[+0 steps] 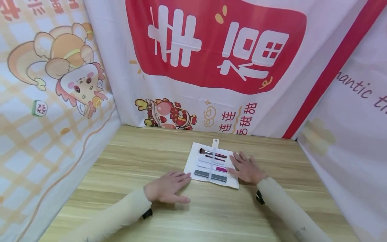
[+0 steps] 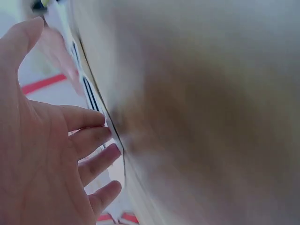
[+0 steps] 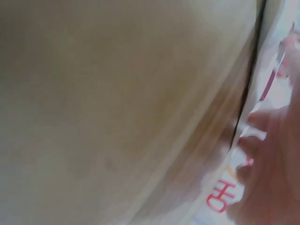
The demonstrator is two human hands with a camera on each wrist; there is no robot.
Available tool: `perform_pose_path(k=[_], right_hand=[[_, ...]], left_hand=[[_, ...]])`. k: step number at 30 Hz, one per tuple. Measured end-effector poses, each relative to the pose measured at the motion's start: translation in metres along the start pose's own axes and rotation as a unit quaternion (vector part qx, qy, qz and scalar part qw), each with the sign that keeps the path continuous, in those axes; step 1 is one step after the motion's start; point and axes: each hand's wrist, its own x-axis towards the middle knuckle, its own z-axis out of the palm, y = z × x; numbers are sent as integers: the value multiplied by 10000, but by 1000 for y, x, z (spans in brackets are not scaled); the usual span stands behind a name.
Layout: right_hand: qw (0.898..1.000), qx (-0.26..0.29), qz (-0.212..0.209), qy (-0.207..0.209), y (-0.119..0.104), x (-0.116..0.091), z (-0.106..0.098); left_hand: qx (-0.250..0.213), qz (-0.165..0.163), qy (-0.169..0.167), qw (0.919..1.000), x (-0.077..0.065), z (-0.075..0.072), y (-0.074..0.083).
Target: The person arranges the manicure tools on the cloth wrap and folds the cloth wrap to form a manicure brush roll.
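A white tool pouch [image 1: 189, 164] lies unfolded on the wooden table, with a clear band across its middle and a snap tab at its top. Under the band sit a makeup brush [image 1: 208, 153], a thinner dark red tool [image 1: 215, 158], a pale file with a magenta end [image 1: 221, 169] and a grey nail file [image 1: 202, 174]. My left hand [image 1: 167, 187] is spread flat, its fingertips at the pouch's lower left edge. On the right edge rest the fingers of my right hand [image 1: 247, 168], straight and apart. Both hands hold nothing.
Wood-grain table [image 1: 145, 148] surrounds the pouch. Printed cloth hangs on several sides: a back cloth [image 1: 217, 84] with a red panel, a left cloth [image 1: 60, 134] with cartoon figures, and a right cloth [image 1: 347, 127] with lettering.
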Motion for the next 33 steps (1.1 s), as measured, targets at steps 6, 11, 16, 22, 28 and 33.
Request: perform_pose_path(k=[6, 11, 16, 22, 28, 33], right_hand=[[9995, 262, -181, 78, 12, 12, -4], [9945, 465, -679, 653, 12, 4, -19], [9869, 167, -1075, 1190, 7, -23, -38], [9884, 242, -1185, 920, -5, -57, -35], [9852, 557, -1182, 1109, -11, -70, -13], [9879, 757, -815, 1079, -13, -69, -7]], left_hand=[[-3, 531, -21, 9986, -4, 7, 26], [19, 568, 334, 9978, 1, -2, 19], [-64, 300, 1214, 9921, 15, -8, 2], [-491, 195, 1456, 9879, 33, -3, -7], [-512, 236, 1382, 9888, 43, 3, -5], [-481, 254, 1454, 9879, 48, 6, -7]])
